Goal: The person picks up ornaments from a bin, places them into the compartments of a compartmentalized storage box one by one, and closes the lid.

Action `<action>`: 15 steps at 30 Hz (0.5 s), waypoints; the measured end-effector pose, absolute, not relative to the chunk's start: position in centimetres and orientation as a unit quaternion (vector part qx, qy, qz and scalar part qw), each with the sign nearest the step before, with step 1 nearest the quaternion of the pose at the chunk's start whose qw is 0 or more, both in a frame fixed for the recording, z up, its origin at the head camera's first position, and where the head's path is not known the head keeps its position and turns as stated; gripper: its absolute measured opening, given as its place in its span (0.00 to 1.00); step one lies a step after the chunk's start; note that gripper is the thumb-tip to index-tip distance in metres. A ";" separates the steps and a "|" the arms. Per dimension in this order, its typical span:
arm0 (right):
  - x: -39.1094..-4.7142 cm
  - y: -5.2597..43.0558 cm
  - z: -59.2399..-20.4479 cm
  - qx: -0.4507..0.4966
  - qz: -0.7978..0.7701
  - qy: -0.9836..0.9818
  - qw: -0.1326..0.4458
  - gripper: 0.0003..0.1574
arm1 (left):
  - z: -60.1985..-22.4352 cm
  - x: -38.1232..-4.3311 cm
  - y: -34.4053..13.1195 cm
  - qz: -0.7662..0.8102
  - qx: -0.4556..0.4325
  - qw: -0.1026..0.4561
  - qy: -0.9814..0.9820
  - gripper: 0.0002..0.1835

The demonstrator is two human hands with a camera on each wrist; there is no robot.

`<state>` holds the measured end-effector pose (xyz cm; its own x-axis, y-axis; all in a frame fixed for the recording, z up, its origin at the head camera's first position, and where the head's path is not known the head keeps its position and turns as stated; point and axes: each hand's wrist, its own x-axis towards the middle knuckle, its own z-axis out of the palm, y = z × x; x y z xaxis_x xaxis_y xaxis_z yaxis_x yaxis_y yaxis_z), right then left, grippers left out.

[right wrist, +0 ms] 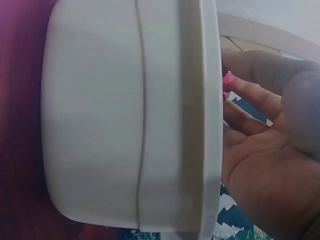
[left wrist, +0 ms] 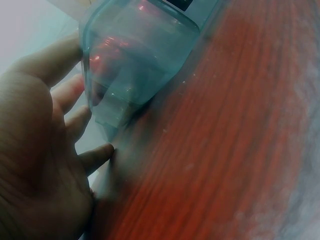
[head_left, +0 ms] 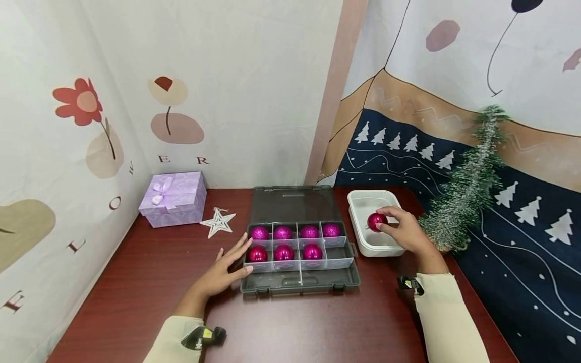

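Observation:
My right hand (head_left: pixel 405 233) pinches a shiny red Christmas ball (head_left: pixel 375 222) between thumb and fingers, over the white plastic tub (head_left: pixel 380 251). In the right wrist view the tub's wall (right wrist: pixel 100 115) hides most of that ball. On the table lies a dark, clear-lidded divided box (head_left: pixel 272 291) with its lid (head_left: pixel 295 205) folded back. Glittery magenta balls (head_left: pixel 283 232) fill its back row; three shiny ones, including a red ball (head_left: pixel 257 253), sit in the row before it. My left hand (head_left: pixel 219 275), fingers extended, touches the box's left side.
A lilac gift box (head_left: pixel 174 201) with a bow stands at the back left, beside a white star ornament (head_left: pixel 218 222). To the right of the tub, a small frosted artificial tree (head_left: pixel 467 186) leans near the printed curtain. The reddish wooden table (head_left: pixel 308 327) extends in front.

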<state>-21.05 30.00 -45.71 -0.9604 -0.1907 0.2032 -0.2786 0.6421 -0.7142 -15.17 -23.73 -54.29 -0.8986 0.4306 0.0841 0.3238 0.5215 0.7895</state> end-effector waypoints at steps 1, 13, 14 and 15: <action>-20.9 30.0 -45.7 0.129 0.408 -0.902 0.060 0.24 | -54.3 -15.2 -23.7 0.439 0.217 0.061 0.870 0.43; -20.3 28.9 -45.3 0.157 0.519 -0.833 0.107 0.24 | -54.3 -15.2 -23.8 0.435 0.217 0.060 0.872 0.42; -20.3 28.9 -45.4 0.161 0.523 -0.830 0.108 0.24 | -54.3 -15.2 -23.8 0.436 0.216 0.062 0.872 0.42; -20.2 28.7 -45.4 0.166 0.528 -0.826 0.106 0.24 | -54.3 -15.2 -23.8 0.436 0.215 0.063 0.872 0.42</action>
